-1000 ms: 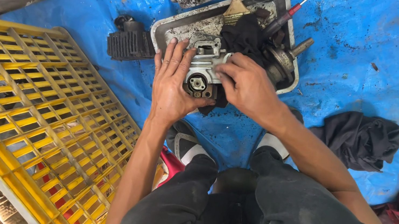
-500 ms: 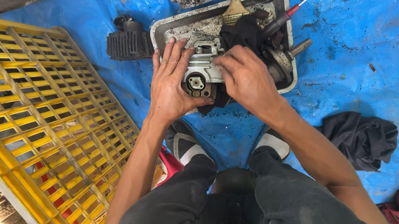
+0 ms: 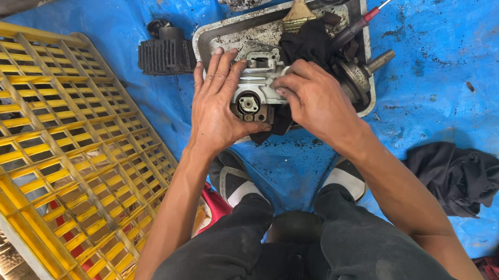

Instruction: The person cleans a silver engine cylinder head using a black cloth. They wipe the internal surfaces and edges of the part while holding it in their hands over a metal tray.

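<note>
Silver engine part [image 3: 258,83] half under hands [image 3: 218,104]

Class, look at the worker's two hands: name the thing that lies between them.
In the head view, a silver engine cylinder head lies between the left hand and the right hand; both touch it.

Blue tarp [image 3: 454,67] on the floor, bearing metal tray [image 3: 227,32], finned cylinder [image 3: 165,53], black rag [image 3: 455,176].
</note>
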